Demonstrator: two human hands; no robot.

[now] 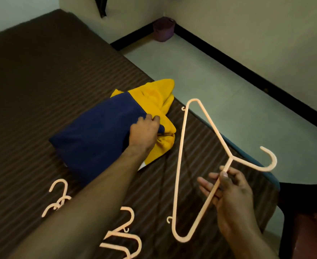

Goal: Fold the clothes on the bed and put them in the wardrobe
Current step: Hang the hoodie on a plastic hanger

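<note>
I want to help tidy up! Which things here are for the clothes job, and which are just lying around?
For the job:
- navy and yellow garment, gripped by the left hand
- peach hanger, held in the right hand
- bed

Just lying about:
- spare hangers
- purple bin in the corner

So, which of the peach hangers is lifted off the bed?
The hanger pinched in the right hand; the other hangers lie on the bed.
</note>
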